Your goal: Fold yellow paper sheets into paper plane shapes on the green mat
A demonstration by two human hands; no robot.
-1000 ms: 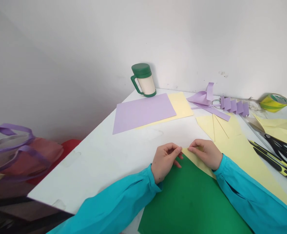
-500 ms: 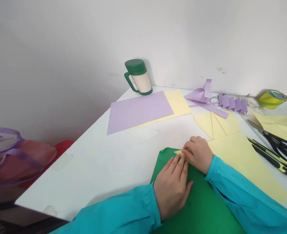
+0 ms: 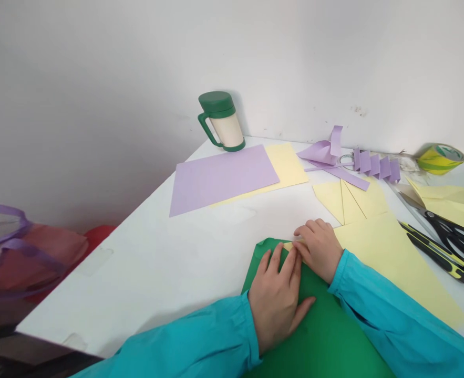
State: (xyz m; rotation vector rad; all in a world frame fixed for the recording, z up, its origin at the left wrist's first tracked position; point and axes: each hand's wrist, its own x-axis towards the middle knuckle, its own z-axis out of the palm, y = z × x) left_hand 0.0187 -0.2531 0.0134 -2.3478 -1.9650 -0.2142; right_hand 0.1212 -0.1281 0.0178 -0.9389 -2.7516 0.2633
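Note:
A small yellow paper piece [image 3: 288, 245] lies over the top edge of a green sheet [image 3: 326, 325], mostly hidden under my fingers. My left hand [image 3: 277, 294] lies flat on the green sheet, fingers spread, with its fingertips pressing on the yellow piece. At the right end of that piece, my right hand [image 3: 320, 249] is closed, with thumb and fingers pinching the paper. A larger yellow sheet [image 3: 401, 262] lies under and beside my right forearm. Beyond it are cut yellow paper pieces [image 3: 330, 199].
Purple paper [image 3: 224, 176] and a green-lidded mug [image 3: 227, 128] stand toward the wall. Folded purple strips [image 3: 375, 165] lie at the back. On the right are scissors [image 3: 448, 231], a box cutter [image 3: 440, 254] and a tape roll [image 3: 440, 158]. A bag [image 3: 38, 252] sits beyond the table's left edge.
The fingers of my left hand have spread wider and shifted slightly left along the yellow piece. My right hand stays at the same end, with only a small shift. The view has moved slightly.

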